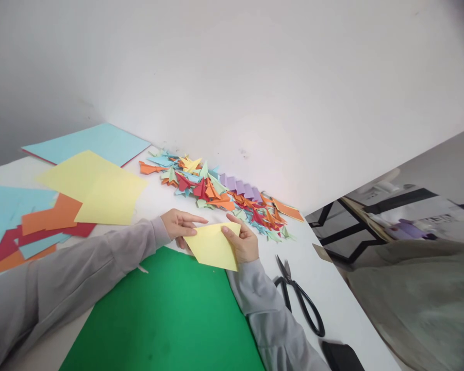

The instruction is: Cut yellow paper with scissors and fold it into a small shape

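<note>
A yellow sheet of paper [212, 248] is held up between my two hands, above the far edge of a green mat [162, 314]. My left hand [179, 225] pinches its upper left corner between thumb and fingers. At the upper right edge, my right hand [243, 239] grips the sheet, thumb in front and fingers partly hidden behind it. The paper looks flat and slightly tilted. Just beyond my hands lies a long heap of small folded paper planes [201, 185] in orange, red, blue, green and yellow.
Black-handled scissors [299, 293] lie right of my right arm, near a black object [342, 355]. Larger yellow sheets [108, 198], orange paper pieces [64, 212] and a blue sheet stack [88, 144] lie left. A wall [232, 77] rises behind the white table [344, 309].
</note>
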`<state>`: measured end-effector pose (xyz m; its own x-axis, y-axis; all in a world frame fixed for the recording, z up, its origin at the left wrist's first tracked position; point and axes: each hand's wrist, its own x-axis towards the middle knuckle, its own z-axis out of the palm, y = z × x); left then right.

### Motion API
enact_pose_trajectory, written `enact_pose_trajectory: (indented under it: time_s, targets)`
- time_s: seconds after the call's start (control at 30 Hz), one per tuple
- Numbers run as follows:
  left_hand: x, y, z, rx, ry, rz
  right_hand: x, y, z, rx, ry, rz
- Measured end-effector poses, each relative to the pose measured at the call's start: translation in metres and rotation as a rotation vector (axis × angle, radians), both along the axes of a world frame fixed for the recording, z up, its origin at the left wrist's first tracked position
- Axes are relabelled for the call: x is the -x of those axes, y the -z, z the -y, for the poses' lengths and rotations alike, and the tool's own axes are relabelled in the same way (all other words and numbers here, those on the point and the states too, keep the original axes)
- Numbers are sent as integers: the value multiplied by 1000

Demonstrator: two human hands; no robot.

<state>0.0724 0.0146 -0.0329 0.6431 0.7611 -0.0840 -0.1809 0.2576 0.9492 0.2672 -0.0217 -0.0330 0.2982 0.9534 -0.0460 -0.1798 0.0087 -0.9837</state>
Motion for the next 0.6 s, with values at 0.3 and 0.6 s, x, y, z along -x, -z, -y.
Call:
enact_pose_trajectory:
  time_s: [0.3, 0.6]
  targets:
    - [-6, -13, -5, 210, -416, -23, 0, 0, 11, -567, 197, 788]
    - [-7, -16, 6, 20, -325, -205, 26, -1, 24, -847, -299, 1357]
